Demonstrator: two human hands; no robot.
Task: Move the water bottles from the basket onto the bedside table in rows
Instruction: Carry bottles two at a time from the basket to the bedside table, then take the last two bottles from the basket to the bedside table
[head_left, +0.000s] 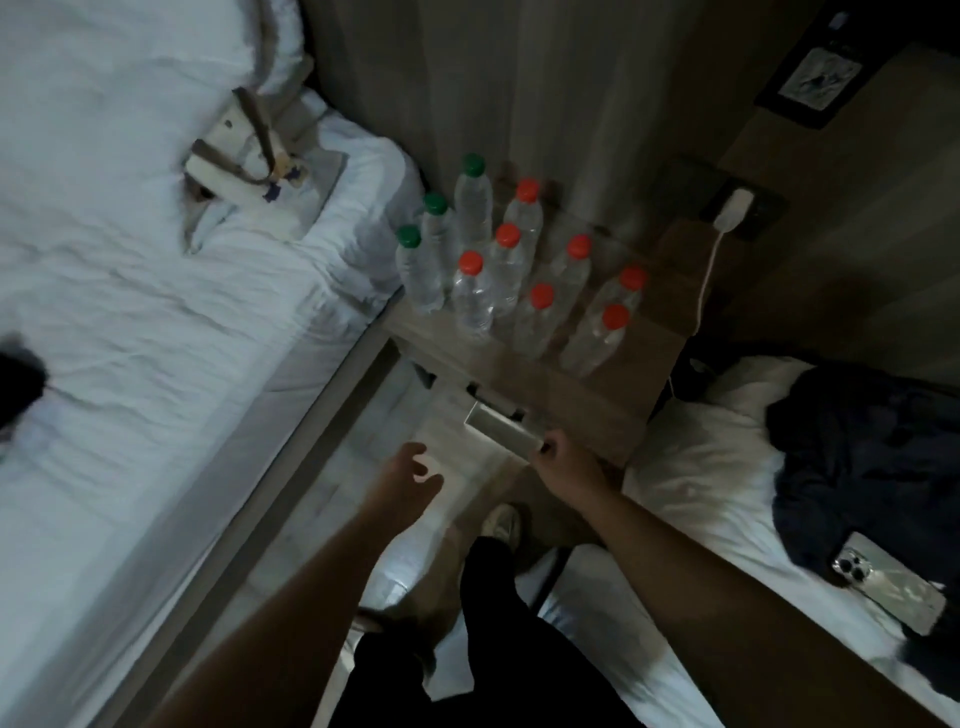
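Ten clear plastic water bottles (506, 280) stand in slanting rows on the wood-grain worktop (597, 410), just beyond both hands. Three have green caps, on the left hand's side, and seven have red caps, running toward the right hand's side. Upright and nearly shoulder to shoulder, they seem packed close to save room, and the job looks all but finished. The left hand (410, 467) hangs released with its fingers loosely spread, holding nothing. The right hand (563, 460) grasps the near end of a pale flat bar (498, 427) below the worktop's front edge. Whether that is a drawer pull cannot be told. The soft fabric basket (244, 166), its strap handles slack, lies on the rumpled white bed (130, 260), well beyond the left hand.
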